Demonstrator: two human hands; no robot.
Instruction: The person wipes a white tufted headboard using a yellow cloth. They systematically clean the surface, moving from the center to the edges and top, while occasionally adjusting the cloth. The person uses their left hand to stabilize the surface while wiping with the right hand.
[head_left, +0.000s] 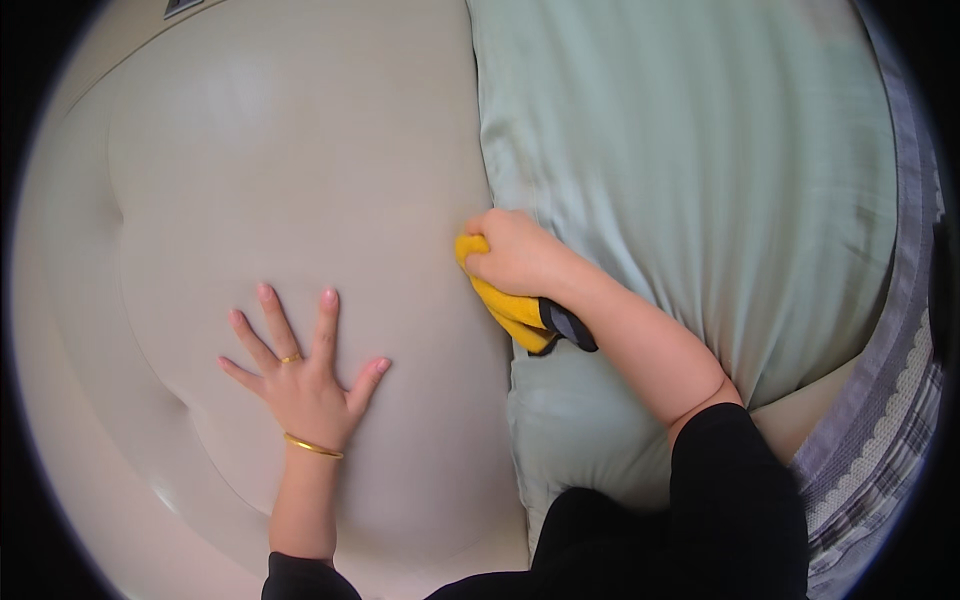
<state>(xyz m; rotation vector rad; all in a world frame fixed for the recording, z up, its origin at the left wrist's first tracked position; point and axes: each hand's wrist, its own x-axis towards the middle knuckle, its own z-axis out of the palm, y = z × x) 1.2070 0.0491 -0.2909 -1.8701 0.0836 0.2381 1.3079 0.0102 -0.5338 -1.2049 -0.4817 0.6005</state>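
Note:
My left hand (311, 386) lies flat on the smooth beige upholstered surface (300, 187), which looks like padded leather. Its fingers are spread and nothing is in them. In my right hand (514, 251) is a bunched yellow cloth (517, 307) with a black and grey edge. That cloth rests where the beige padding meets a pale green satiny cover (712, 187). Part of the cloth is hidden under my right fingers and palm.
Along the right rim runs a grey-lavender fabric border (847, 420), with plaid fabric (885, 480) beyond it. A metallic fixture (182, 6) sits at the upper left. Creases and tufted dimples mark the left side of the padding.

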